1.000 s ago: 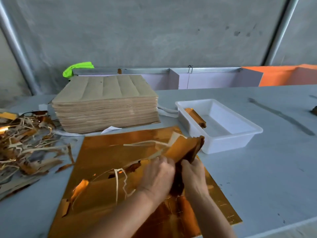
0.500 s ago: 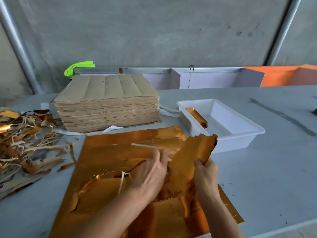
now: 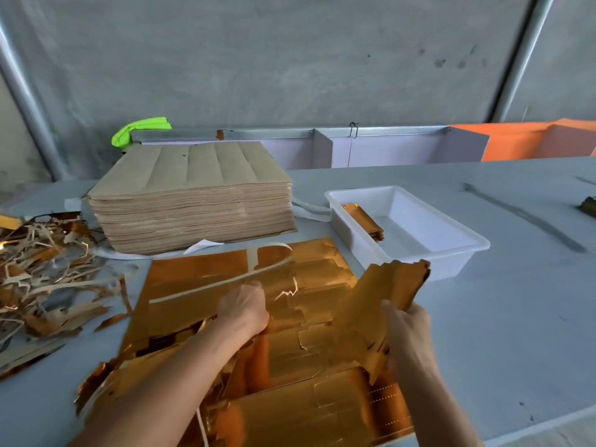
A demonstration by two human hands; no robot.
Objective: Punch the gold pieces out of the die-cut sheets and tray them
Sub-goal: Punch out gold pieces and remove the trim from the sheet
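Nearest, flat on the grey table (image 3: pixel 516 317): gold die-cut sheets (image 3: pixel 290 411), torn and partly stripped. On them, left hand (image 3: pixel 245 309), knuckles up, fingers curled down onto the foil; whether pinching a piece or only pressing, cannot tell. Just right of it, right hand (image 3: pixel 408 337) gripping a bundle of punched gold pieces (image 3: pixel 383 295), lifted off the sheets and tilted toward the tray. To the left, a heap of gold and kraft offcuts (image 3: pixel 42 285). Beyond the bundle, a white tray (image 3: pixel 458 250) with a small stack of gold pieces (image 3: pixel 362 219) leaning along its left wall. Behind the sheets, a tall stack of brown sheets (image 3: pixel 193 195). Farthest, a green rag (image 3: pixel 142 129) against the grey wall.
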